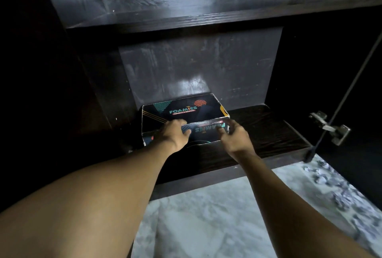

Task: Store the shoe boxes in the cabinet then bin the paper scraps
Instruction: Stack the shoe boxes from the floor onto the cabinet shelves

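left hand (175,133) holds shoe box (186,108), right hand (235,135) near.
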The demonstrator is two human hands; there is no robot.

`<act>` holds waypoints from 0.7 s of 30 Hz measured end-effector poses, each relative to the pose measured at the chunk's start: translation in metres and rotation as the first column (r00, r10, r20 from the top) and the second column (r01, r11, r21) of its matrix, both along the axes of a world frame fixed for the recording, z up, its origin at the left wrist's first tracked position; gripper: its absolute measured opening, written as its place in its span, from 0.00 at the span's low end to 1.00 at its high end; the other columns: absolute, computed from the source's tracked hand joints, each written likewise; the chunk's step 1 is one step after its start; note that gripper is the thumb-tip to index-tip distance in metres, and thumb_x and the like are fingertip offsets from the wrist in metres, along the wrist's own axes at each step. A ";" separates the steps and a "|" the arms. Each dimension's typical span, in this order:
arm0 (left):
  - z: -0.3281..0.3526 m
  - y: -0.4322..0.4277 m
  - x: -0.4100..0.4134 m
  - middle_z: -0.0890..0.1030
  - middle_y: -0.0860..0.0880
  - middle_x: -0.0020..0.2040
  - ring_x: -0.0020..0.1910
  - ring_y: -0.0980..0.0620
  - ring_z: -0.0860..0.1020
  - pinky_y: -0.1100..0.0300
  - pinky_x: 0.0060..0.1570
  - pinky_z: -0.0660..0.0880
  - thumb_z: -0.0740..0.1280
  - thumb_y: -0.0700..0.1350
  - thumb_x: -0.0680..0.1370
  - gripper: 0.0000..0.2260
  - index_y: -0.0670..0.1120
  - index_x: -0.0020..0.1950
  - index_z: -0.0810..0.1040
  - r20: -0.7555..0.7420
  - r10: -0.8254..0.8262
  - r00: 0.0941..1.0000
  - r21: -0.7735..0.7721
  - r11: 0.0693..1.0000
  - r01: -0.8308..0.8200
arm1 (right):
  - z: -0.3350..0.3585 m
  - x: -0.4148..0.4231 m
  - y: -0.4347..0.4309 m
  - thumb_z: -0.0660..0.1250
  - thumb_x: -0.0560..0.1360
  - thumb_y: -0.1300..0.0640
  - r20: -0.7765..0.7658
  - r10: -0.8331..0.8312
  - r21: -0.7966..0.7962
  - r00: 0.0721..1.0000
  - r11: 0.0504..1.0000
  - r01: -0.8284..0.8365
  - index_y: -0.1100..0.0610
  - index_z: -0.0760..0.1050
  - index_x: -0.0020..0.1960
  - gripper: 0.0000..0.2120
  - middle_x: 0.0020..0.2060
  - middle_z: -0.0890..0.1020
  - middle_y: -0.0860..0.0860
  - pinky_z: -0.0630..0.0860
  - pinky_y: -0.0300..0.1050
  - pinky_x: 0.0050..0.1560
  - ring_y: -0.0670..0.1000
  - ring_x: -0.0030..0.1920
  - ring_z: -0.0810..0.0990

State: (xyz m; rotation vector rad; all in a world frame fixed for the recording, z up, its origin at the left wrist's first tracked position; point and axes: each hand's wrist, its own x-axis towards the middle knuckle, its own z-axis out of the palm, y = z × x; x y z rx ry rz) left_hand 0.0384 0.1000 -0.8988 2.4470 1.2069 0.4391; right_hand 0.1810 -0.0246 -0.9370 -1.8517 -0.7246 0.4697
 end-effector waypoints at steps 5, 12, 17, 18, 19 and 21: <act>0.022 -0.056 0.004 0.84 0.46 0.51 0.51 0.44 0.80 0.55 0.52 0.77 0.67 0.51 0.77 0.12 0.52 0.59 0.81 0.103 -0.090 0.991 -0.047 0.994 0.095 | 0.037 -0.007 -0.061 0.64 0.80 0.47 0.256 -0.045 -0.158 0.966 0.984 0.088 0.49 0.74 0.68 0.18 0.60 0.81 0.52 0.74 0.48 0.61 0.54 0.60 0.80; 0.058 -0.144 0.016 0.81 0.46 0.59 0.59 0.45 0.78 0.54 0.58 0.74 0.66 0.53 0.77 0.16 0.51 0.63 0.78 0.193 -0.283 0.939 -0.118 0.944 0.309 | 0.093 -0.021 -0.171 0.62 0.79 0.45 0.402 -0.214 -0.225 0.890 0.920 0.322 0.47 0.73 0.70 0.20 0.65 0.80 0.51 0.74 0.52 0.64 0.56 0.66 0.77; 0.076 -0.221 0.029 0.77 0.43 0.63 0.61 0.46 0.76 0.63 0.49 0.68 0.64 0.46 0.80 0.16 0.43 0.67 0.75 0.305 -0.468 0.829 -0.191 0.823 0.535 | 0.119 -0.038 -0.267 0.59 0.80 0.44 0.427 -0.365 -0.256 0.827 0.829 0.497 0.47 0.71 0.71 0.21 0.65 0.79 0.51 0.74 0.52 0.63 0.56 0.64 0.78; 0.079 -0.235 0.031 0.78 0.42 0.62 0.60 0.47 0.76 0.66 0.47 0.66 0.64 0.45 0.80 0.16 0.41 0.66 0.75 0.319 -0.507 0.801 -0.191 0.793 0.578 | 0.124 -0.044 -0.284 0.59 0.80 0.44 0.423 -0.402 -0.245 0.812 0.812 0.530 0.48 0.71 0.71 0.21 0.65 0.79 0.51 0.74 0.52 0.64 0.55 0.65 0.77; 0.082 -0.250 0.032 0.79 0.42 0.59 0.56 0.47 0.78 0.68 0.44 0.65 0.64 0.44 0.80 0.15 0.40 0.65 0.76 0.325 -0.548 0.771 -0.192 0.760 0.621 | 0.128 -0.051 -0.301 0.60 0.80 0.45 0.424 -0.444 -0.225 0.789 0.793 0.567 0.50 0.71 0.71 0.21 0.66 0.79 0.52 0.73 0.52 0.66 0.55 0.65 0.77; 0.089 -0.279 0.030 0.81 0.43 0.48 0.44 0.49 0.78 0.69 0.37 0.66 0.65 0.44 0.80 0.14 0.39 0.63 0.77 0.326 -0.622 0.712 -0.210 0.686 0.696 | 0.134 -0.069 -0.335 0.61 0.79 0.45 0.435 -0.506 -0.205 0.745 0.750 0.629 0.52 0.72 0.70 0.22 0.65 0.79 0.53 0.72 0.54 0.66 0.55 0.66 0.77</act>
